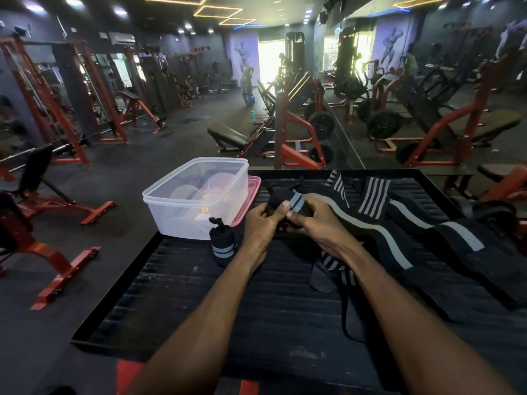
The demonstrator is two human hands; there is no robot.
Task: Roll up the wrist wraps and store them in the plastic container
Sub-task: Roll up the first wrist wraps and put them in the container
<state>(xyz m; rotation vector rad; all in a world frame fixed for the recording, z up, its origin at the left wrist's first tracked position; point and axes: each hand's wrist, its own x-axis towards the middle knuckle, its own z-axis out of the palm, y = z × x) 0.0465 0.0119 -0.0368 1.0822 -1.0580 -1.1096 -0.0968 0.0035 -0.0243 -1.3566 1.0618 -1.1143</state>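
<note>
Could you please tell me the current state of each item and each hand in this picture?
Plastic container: open, lid off, no wrap inside.
Pink lid: lying under or behind the container.
Rolled wrist wrap: rolled up, standing on the black platform beside the container.
Wrist wrap in hand: partly rolled, tail trailing right.
Other wraps: unrolled, lying flat.
Left hand: gripping the roll.
Right hand: gripping the roll.

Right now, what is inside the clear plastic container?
No wrist wrap shows inside the plastic container; only reflections on its walls and the pink lid behind it. One rolled wrap stands outside, in front.
</note>
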